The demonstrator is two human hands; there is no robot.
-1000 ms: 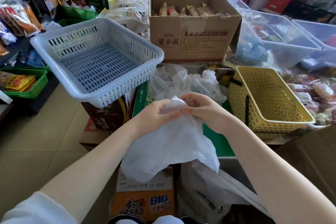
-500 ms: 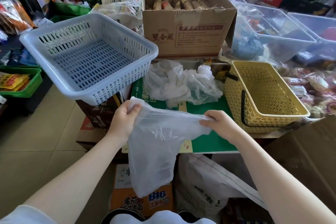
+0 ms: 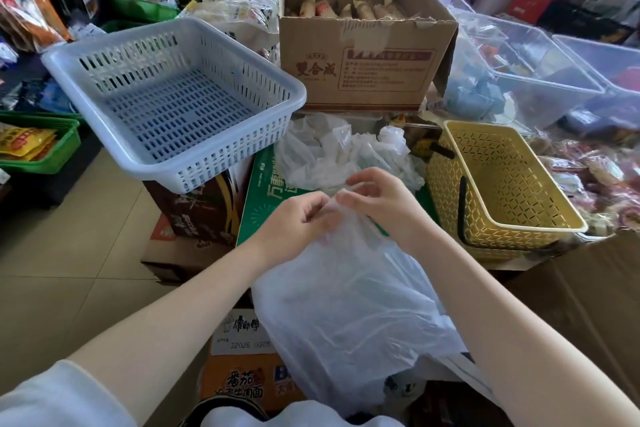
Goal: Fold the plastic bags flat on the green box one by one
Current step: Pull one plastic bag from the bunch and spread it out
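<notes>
A translucent white plastic bag (image 3: 346,315) hangs in front of me over the near edge of the green box (image 3: 263,198). My left hand (image 3: 298,218) and my right hand (image 3: 377,201) are close together above the box, both pinching the bag's top edge with curled fingers. Behind my hands a crumpled pile of plastic bags (image 3: 339,152) lies on the far part of the green box.
A white slotted basket (image 3: 173,97) sits at the left on a dark carton. A yellow basket (image 3: 498,184) stands right of the green box. A brown cardboard box (image 3: 363,55) of wrapped goods is behind the pile. Clear bins (image 3: 540,76) stand far right.
My hands were spread apart holding the bag open by its top corners; now they have come together at the middle, gathering the top edge. The bag hangs lower and fuller.
</notes>
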